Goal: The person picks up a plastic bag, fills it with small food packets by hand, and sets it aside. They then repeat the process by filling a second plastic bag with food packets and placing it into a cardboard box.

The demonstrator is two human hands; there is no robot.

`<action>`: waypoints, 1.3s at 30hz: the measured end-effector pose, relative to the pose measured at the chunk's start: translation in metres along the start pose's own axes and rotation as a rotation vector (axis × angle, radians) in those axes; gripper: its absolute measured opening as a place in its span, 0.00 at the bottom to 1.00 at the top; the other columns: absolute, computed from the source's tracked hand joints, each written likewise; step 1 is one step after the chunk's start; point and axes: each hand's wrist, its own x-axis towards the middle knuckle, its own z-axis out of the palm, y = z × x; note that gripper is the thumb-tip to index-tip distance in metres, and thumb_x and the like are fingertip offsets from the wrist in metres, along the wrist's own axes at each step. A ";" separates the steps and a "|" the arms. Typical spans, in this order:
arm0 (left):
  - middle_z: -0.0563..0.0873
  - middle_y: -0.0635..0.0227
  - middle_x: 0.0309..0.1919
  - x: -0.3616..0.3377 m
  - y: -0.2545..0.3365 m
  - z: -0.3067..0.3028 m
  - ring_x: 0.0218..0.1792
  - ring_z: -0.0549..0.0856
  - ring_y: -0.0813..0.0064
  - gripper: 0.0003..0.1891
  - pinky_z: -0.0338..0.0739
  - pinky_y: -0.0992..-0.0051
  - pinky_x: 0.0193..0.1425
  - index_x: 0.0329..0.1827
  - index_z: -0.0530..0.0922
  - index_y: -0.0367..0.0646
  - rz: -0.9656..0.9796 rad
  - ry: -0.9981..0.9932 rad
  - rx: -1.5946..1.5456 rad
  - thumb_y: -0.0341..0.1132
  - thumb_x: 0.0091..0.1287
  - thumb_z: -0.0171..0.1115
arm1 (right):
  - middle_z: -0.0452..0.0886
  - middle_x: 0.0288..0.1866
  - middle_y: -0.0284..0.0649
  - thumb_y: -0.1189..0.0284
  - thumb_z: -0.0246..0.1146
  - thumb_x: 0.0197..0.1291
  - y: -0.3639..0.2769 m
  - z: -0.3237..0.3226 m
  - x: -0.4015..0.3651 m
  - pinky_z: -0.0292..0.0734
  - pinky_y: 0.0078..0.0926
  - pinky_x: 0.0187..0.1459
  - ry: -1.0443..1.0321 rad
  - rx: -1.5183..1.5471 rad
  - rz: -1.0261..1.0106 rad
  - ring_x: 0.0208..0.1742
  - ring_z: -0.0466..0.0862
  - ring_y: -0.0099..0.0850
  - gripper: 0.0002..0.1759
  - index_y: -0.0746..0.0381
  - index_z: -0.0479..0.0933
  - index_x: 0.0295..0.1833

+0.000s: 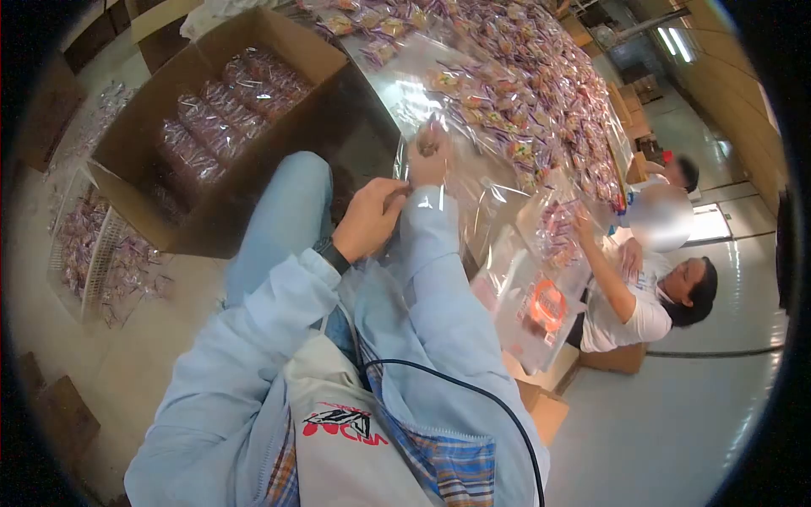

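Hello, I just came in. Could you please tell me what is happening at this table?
A seated person has the left hand and the right hand close together at some clear plastic; the exact grip is hard to see. Beside them, many small wrapped packets are heaped on the table. An open cardboard box holds filled clear bags in rows. Across, a co-worker has a hand at a clear bag with packets inside.

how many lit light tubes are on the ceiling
2: the left tube and the right tube, side by side near the picture's top right. More may be hidden.
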 end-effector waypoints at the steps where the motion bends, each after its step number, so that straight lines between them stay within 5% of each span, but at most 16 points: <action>1: 0.87 0.53 0.51 0.001 0.002 -0.002 0.47 0.88 0.58 0.13 0.83 0.63 0.55 0.58 0.85 0.36 -0.024 0.014 -0.021 0.31 0.74 0.63 | 0.78 0.62 0.55 0.80 0.70 0.57 -0.016 -0.001 0.000 0.76 0.43 0.68 -0.021 -0.128 -0.103 0.65 0.80 0.53 0.35 0.65 0.73 0.73; 3: 0.88 0.48 0.51 0.004 0.009 -0.005 0.53 0.87 0.47 0.12 0.81 0.61 0.60 0.53 0.86 0.33 -0.080 0.034 -0.068 0.32 0.75 0.61 | 0.78 0.62 0.57 0.80 0.69 0.59 -0.047 -0.006 -0.002 0.76 0.45 0.68 -0.060 -0.394 -0.299 0.65 0.80 0.54 0.37 0.63 0.70 0.76; 4: 0.89 0.50 0.49 0.005 0.012 -0.007 0.50 0.88 0.48 0.12 0.81 0.62 0.58 0.50 0.87 0.32 -0.065 0.057 -0.066 0.32 0.76 0.60 | 0.81 0.64 0.58 0.75 0.68 0.62 -0.079 -0.010 -0.004 0.79 0.50 0.64 -0.145 -0.280 -0.173 0.65 0.81 0.57 0.34 0.65 0.71 0.75; 7: 0.88 0.51 0.52 0.005 0.023 -0.015 0.52 0.87 0.49 0.13 0.81 0.62 0.58 0.53 0.86 0.33 -0.108 0.020 -0.068 0.34 0.74 0.64 | 0.81 0.64 0.57 0.73 0.69 0.63 -0.055 0.002 -0.002 0.77 0.47 0.66 -0.011 -0.471 -0.299 0.66 0.81 0.54 0.34 0.63 0.71 0.75; 10: 0.85 0.56 0.58 0.001 0.020 -0.017 0.53 0.86 0.59 0.18 0.81 0.62 0.59 0.60 0.85 0.40 0.103 0.166 0.153 0.35 0.69 0.72 | 0.81 0.62 0.53 0.72 0.72 0.62 -0.064 0.002 0.006 0.77 0.46 0.63 -0.019 -0.344 -0.080 0.61 0.82 0.53 0.34 0.64 0.72 0.74; 15: 0.86 0.63 0.59 0.020 0.051 -0.017 0.62 0.81 0.57 0.21 0.69 0.55 0.73 0.57 0.86 0.47 0.375 0.087 0.301 0.37 0.60 0.77 | 0.82 0.57 0.49 0.73 0.76 0.59 -0.039 0.005 -0.004 0.77 0.43 0.62 -0.047 -0.110 0.123 0.57 0.82 0.47 0.31 0.63 0.77 0.68; 19: 0.89 0.73 0.51 0.046 0.045 0.002 0.56 0.84 0.65 0.15 0.72 0.59 0.68 0.50 0.88 0.48 0.507 0.052 0.348 0.33 0.60 0.75 | 0.82 0.58 0.49 0.72 0.78 0.57 -0.036 0.011 0.003 0.78 0.41 0.62 -0.065 -0.036 -0.178 0.60 0.82 0.47 0.32 0.60 0.78 0.68; 21: 0.89 0.77 0.47 0.046 0.044 0.009 0.52 0.84 0.68 0.12 0.73 0.61 0.67 0.47 0.88 0.49 0.546 0.029 0.333 0.32 0.59 0.75 | 0.82 0.61 0.51 0.70 0.78 0.58 -0.059 0.003 0.006 0.78 0.41 0.62 -0.089 -0.231 -0.282 0.61 0.82 0.48 0.33 0.59 0.78 0.69; 23: 0.90 0.79 0.43 0.051 0.044 0.012 0.50 0.84 0.70 0.11 0.73 0.62 0.65 0.44 0.89 0.50 0.597 0.012 0.318 0.30 0.59 0.74 | 0.80 0.66 0.51 0.67 0.76 0.62 -0.052 0.002 0.012 0.79 0.41 0.61 -0.240 -0.388 0.040 0.62 0.82 0.50 0.36 0.56 0.74 0.75; 29: 0.89 0.76 0.45 0.049 0.044 0.006 0.49 0.84 0.68 0.12 0.74 0.60 0.63 0.46 0.89 0.50 0.550 -0.080 0.197 0.31 0.58 0.74 | 0.78 0.67 0.50 0.63 0.79 0.59 -0.061 0.008 0.026 0.81 0.45 0.58 -0.321 -0.284 -0.043 0.62 0.82 0.53 0.47 0.54 0.66 0.82; 32: 0.89 0.72 0.48 0.045 0.053 -0.002 0.49 0.84 0.64 0.13 0.75 0.60 0.61 0.47 0.89 0.49 0.451 0.151 0.277 0.31 0.59 0.74 | 0.78 0.67 0.49 0.60 0.82 0.53 -0.022 0.012 0.021 0.82 0.45 0.57 -0.176 -0.334 0.062 0.61 0.83 0.51 0.52 0.55 0.65 0.82; 35: 0.87 0.66 0.51 0.029 0.039 -0.012 0.50 0.83 0.61 0.13 0.75 0.57 0.58 0.48 0.88 0.47 0.271 0.235 0.360 0.33 0.59 0.75 | 0.80 0.61 0.45 0.53 0.84 0.48 0.002 0.011 0.033 0.81 0.45 0.56 -0.271 -0.173 0.179 0.56 0.84 0.46 0.53 0.54 0.69 0.79; 39: 0.84 0.63 0.47 0.010 0.013 -0.019 0.49 0.83 0.58 0.12 0.76 0.58 0.56 0.49 0.88 0.46 0.282 0.042 0.278 0.29 0.63 0.72 | 0.81 0.54 0.43 0.52 0.85 0.47 -0.009 -0.001 0.026 0.81 0.44 0.51 -0.232 -0.201 0.293 0.52 0.84 0.42 0.51 0.55 0.72 0.76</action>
